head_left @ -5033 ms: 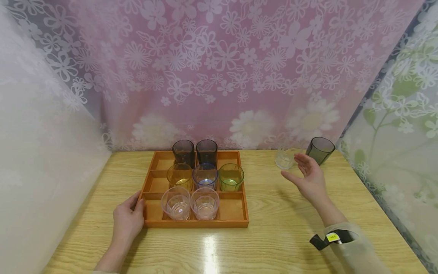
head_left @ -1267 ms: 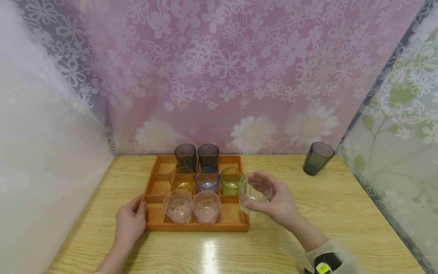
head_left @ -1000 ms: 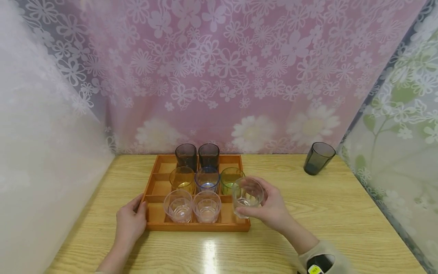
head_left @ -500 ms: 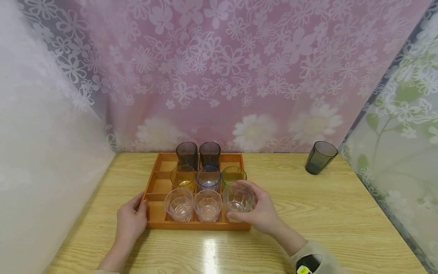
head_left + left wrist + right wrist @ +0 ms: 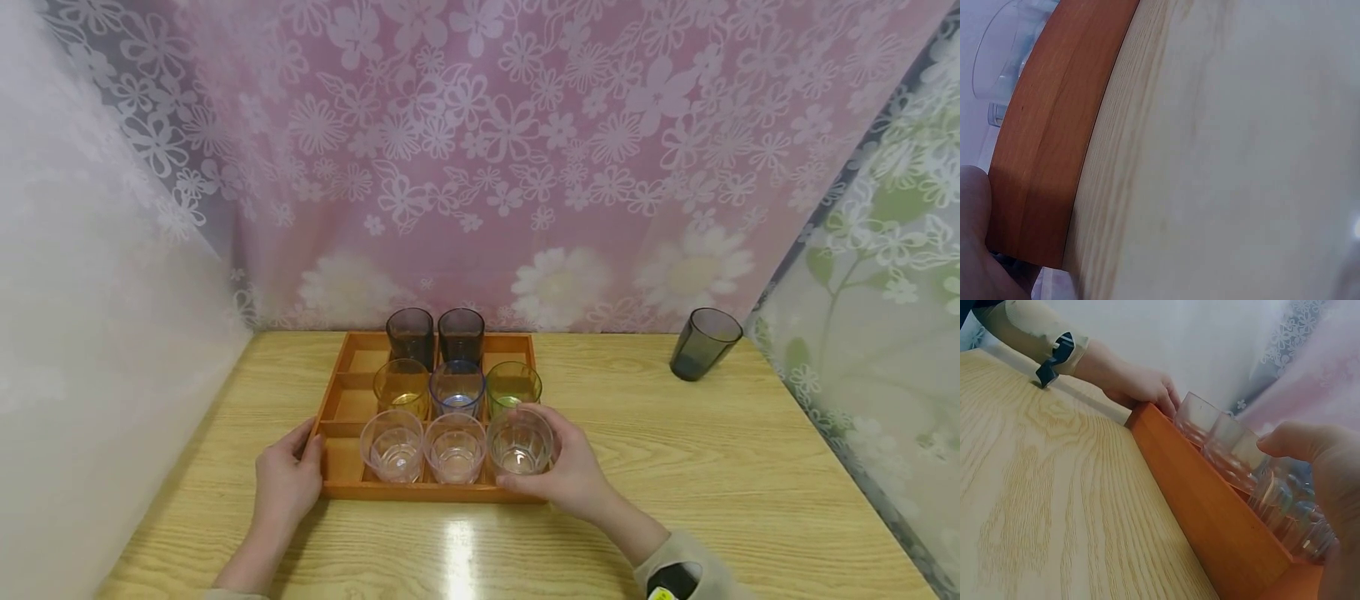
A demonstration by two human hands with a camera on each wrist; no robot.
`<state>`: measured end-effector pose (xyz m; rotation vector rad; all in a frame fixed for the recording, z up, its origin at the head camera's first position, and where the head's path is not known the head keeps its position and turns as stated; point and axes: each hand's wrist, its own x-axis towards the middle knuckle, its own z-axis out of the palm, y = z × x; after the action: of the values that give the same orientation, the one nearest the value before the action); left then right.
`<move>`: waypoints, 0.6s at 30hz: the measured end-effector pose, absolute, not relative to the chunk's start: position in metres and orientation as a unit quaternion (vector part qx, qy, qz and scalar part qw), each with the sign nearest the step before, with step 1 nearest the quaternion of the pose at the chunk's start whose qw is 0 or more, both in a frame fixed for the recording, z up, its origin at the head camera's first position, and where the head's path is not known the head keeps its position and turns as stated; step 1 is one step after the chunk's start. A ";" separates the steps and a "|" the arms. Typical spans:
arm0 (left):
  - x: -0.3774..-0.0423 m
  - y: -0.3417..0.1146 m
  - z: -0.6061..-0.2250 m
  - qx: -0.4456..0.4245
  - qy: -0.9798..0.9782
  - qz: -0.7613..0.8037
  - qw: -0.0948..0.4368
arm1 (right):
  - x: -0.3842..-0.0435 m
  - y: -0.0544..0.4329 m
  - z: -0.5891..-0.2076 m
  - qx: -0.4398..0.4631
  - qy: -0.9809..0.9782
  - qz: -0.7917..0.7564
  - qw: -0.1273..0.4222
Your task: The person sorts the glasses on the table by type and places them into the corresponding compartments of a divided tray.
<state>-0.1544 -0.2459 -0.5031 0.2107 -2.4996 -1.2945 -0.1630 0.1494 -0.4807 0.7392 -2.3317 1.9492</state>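
Note:
A wooden divided tray (image 5: pixel 435 494) stands on the table with several tumblers upright in it. My left hand (image 5: pixel 288 479) grips its left side near the front corner; the left wrist view shows the thumb (image 5: pixel 974 200) against the tray's side. At the front right compartment, my right hand (image 5: pixel 573 471) holds a clear glass tumbler (image 5: pixel 520 450), fingers behind it and thumb in front. Two pale pink tumblers (image 5: pixel 455 450) stand left of it. Behind are an amber (image 5: pixel 401 387), a blue-rimmed (image 5: pixel 457 387) and a green tumbler (image 5: pixel 513 383), then two dark grey tumblers (image 5: pixel 410 333).
A grey tumbler (image 5: pixel 703 343) stands alone at the table's back right. The wood-grain table (image 5: pixel 637 400) is enclosed by a pink flowered curtain (image 5: pixel 480 167) behind and pale sheets at both sides. Bare compartments (image 5: pixel 356 406) run along the tray's left column.
My right hand has brought the clear tumbler from the back right of the table leftward to the tray and lowered it into the front right compartment. The left hand has stayed on the tray.

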 end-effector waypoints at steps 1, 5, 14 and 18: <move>-0.154 -0.246 -0.503 0.073 -0.874 -0.453 0.158 | -0.163 0.150 -0.481 0.237 -0.747 0.621 0.006; -0.154 -0.246 -0.503 0.075 -0.875 -0.452 0.156 | -0.163 0.150 -0.481 0.232 -0.755 0.613 -0.002; -0.156 -0.246 -0.505 0.080 -0.877 -0.447 0.158 | -0.163 0.154 -0.476 0.221 -0.801 0.557 -0.019; -0.156 -0.246 -0.504 0.080 -0.877 -0.448 0.154 | -0.164 0.158 -0.473 0.222 -0.813 0.538 -0.023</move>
<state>-0.1557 -0.2460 -0.5043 0.2285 -2.5132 -1.2844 -0.1643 0.1583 -0.4727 0.7093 -2.5920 1.7140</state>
